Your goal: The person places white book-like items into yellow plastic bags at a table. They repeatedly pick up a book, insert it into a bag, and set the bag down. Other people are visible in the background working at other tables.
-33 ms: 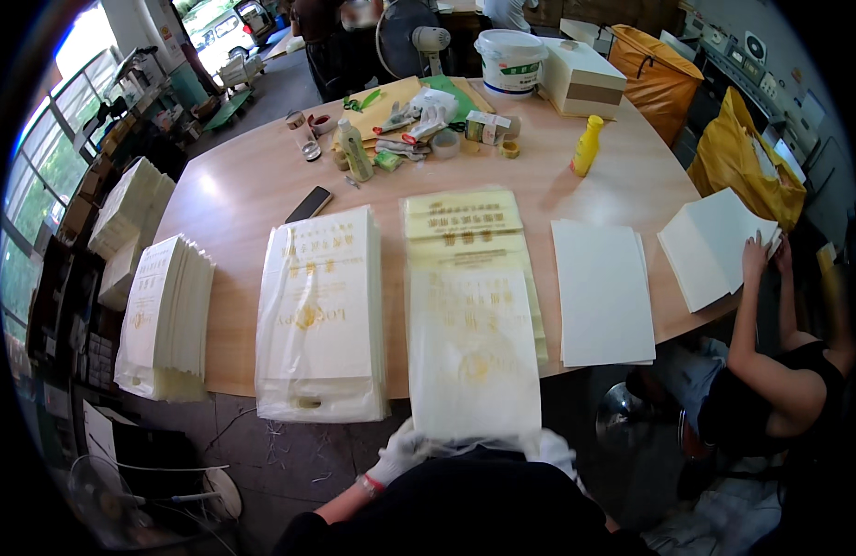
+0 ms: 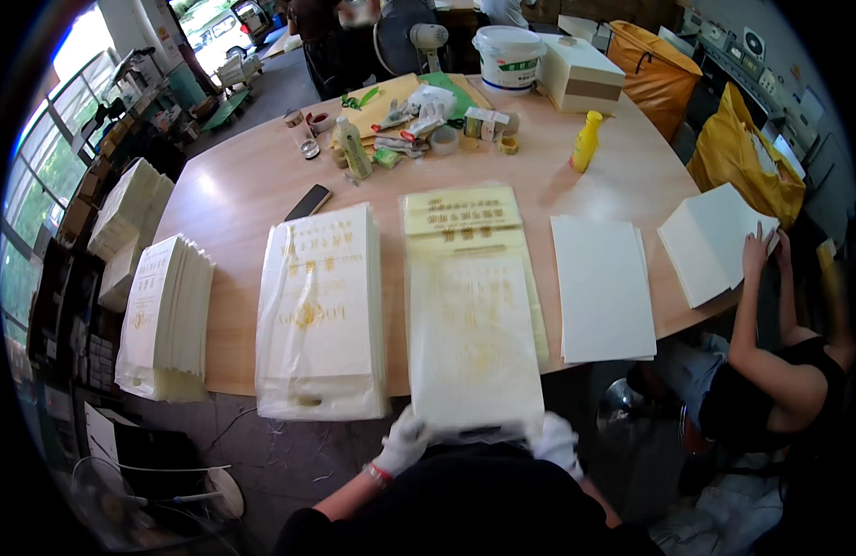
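Both my hands wear white gloves and are at the near end of a clear plastic bag (image 2: 474, 338) with pale paper inside. My left hand (image 2: 403, 443) is closed on the bag's left near corner; my right hand (image 2: 555, 440) grips its right near corner, fingers partly hidden. The bag overhangs the table's near edge and lies over a stack of yellowish printed bags (image 2: 462, 209). To its left is a stack of filled printed bags (image 2: 321, 320) with a handle slot; to its right, a stack of white paper (image 2: 602, 289).
Another filled stack (image 2: 164, 310) stands at the table's left edge. A phone (image 2: 308, 202), yellow bottle (image 2: 586, 142), white bucket (image 2: 508, 60) and tools lie farther back. At right, a co-worker's hands (image 2: 760, 246) touch a paper stack (image 2: 710, 243). A fan (image 2: 108, 500) is lower left.
The bag's near end and both my gloved hands have shifted slightly away from me, toward the table. The paper inside looks further up the bag.
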A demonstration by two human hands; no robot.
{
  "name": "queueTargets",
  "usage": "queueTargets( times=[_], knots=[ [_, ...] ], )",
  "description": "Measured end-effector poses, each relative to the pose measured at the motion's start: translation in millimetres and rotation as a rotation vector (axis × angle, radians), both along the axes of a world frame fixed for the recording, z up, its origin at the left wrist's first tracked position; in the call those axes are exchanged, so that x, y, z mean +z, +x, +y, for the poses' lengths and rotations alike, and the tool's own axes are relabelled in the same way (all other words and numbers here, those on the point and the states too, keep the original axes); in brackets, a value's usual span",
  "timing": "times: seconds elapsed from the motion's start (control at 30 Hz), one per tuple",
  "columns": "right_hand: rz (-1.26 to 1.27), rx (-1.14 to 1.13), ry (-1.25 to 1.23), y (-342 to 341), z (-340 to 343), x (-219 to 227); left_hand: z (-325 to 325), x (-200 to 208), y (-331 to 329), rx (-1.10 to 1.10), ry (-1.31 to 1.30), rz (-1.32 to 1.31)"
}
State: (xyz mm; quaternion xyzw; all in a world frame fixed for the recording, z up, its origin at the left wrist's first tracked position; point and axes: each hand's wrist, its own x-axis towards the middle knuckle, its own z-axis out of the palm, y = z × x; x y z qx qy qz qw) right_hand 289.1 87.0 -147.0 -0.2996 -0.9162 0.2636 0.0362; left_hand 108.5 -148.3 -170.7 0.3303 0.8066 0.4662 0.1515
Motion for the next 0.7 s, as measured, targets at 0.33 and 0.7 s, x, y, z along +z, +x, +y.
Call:
queueTargets(
  times=[0.33,0.7],
  knots=[
    [0.644,-0.485,-1.578,-38,30,-40,33,98,-29,-0.031,0.182,0.183],
    [0.061,0.328,-1.562,-213,-118,15,-125,61,-142,0.865,0.700,-0.050]
  ],
)
